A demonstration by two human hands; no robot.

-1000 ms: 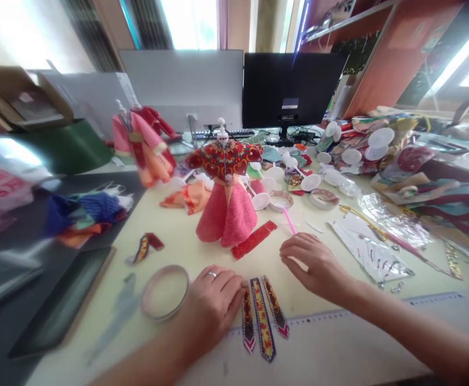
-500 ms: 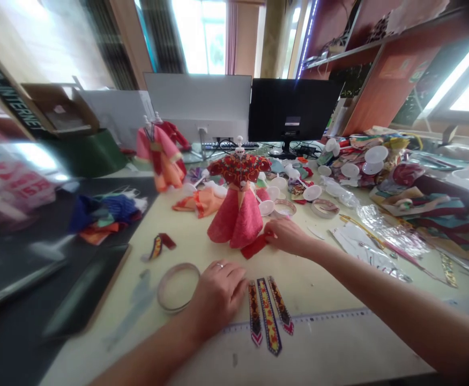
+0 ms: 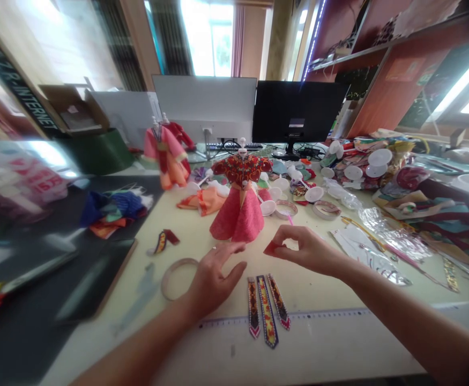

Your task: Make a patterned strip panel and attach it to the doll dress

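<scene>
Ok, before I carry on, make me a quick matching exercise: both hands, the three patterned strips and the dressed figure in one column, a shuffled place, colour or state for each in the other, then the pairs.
1. left hand
2. right hand
3. three patterned strips
4. dressed figure

A. lying across the ruler's marked edge
B. red above, pink below, standing upright
C. pinching a red piece
D. fingers apart, nothing visible in its grasp

Pairs: 1-D, 2-C, 3-A, 4-B

The right hand [image 3: 311,249] has picked up the red strip [image 3: 272,249].
</scene>
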